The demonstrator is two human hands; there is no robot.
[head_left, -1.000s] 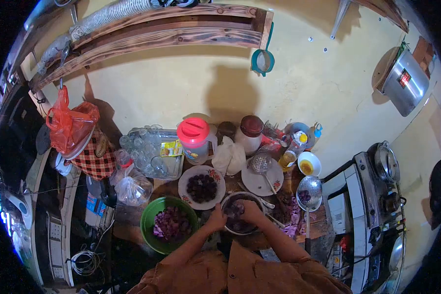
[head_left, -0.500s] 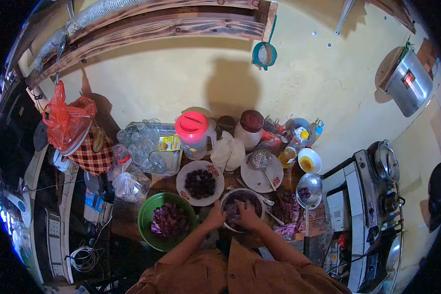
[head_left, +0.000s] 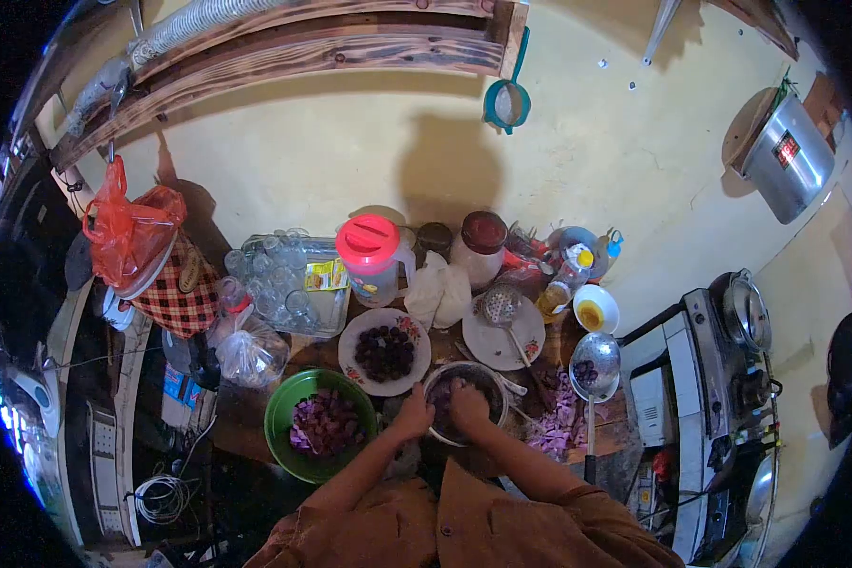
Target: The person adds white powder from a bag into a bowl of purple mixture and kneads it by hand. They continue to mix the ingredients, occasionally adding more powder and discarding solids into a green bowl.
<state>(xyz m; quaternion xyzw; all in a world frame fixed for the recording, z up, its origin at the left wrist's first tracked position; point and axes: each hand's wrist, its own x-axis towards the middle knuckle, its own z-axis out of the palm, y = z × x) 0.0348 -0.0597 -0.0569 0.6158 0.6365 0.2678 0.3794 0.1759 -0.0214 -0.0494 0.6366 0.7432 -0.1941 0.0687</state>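
A metal bowl (head_left: 504,421) with purple mash (head_left: 440,398) inside stands at the front of the table. My left hand (head_left: 414,415) is closed at the bowl's left rim. Inside the bowl, my right hand (head_left: 469,407) has its fingers curled into the mash, and the fingertips are hidden. Behind the bowl, a floral plate (head_left: 352,327) carries several dark purple balls (head_left: 385,353). To the left, a green basin (head_left: 279,431) holds purple chunks (head_left: 327,423). Purple pieces (head_left: 560,421) lie loose on the table right of the bowl.
A second plate (head_left: 480,350) bears a slotted skimmer (head_left: 502,305). At right, a long-handled ladle (head_left: 594,364) rests over a bowl, beside a gas stove (head_left: 705,350). A red-lidded pitcher (head_left: 369,260), a jar (head_left: 481,251) and a tray of glasses (head_left: 336,317) line the wall.
My right hand's fingers, more spread over the mash before, are now curled deeper in it. My left hand stays by the rim. The whole view has shifted slightly.
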